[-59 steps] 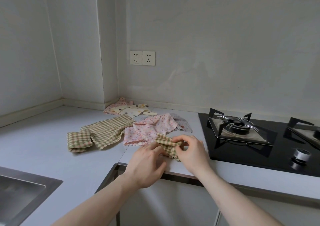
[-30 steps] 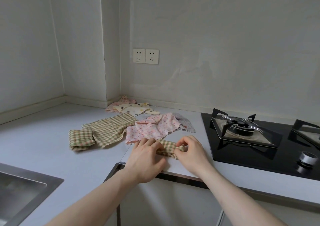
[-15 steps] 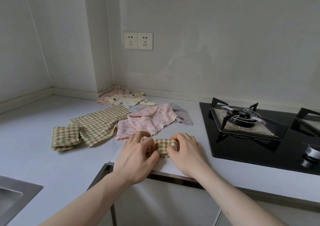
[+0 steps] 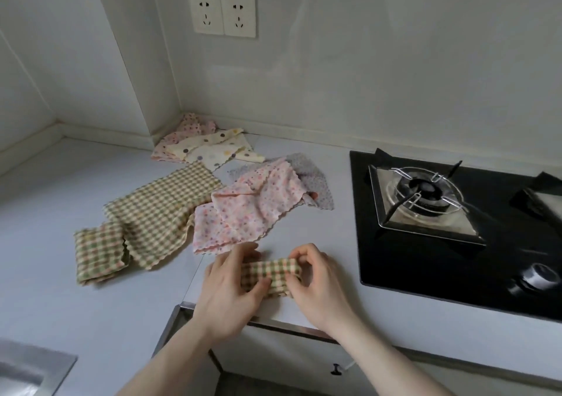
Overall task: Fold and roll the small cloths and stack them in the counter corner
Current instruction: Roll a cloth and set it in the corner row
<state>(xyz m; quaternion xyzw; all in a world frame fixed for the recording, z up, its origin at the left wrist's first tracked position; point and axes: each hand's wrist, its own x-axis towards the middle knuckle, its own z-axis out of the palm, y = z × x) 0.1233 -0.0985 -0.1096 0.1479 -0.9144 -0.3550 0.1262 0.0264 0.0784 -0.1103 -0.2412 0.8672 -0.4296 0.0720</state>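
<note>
A small green-checked cloth (image 4: 271, 275), rolled into a short bundle, lies near the counter's front edge. My left hand (image 4: 231, 289) grips its left end and my right hand (image 4: 319, 286) pinches its right end. Behind them a pink floral cloth (image 4: 246, 213) lies loose over a grey dotted cloth (image 4: 316, 182). A larger green-checked cloth (image 4: 158, 210) is spread to the left, beside a folded checked bundle (image 4: 97, 252). In the counter corner a cream polka-dot cloth (image 4: 213, 150) rests on another pink floral cloth (image 4: 188, 125).
A black gas hob (image 4: 456, 213) with a burner grate (image 4: 422, 195) and a knob (image 4: 538, 277) fills the right side. A steel sink (image 4: 27, 371) shows at the bottom left. Two wall sockets (image 4: 222, 14) sit above the corner.
The checked cloth between my hands has gone from a loose fold to a tight short roll. The view has tilted down and moved closer to the counter.
</note>
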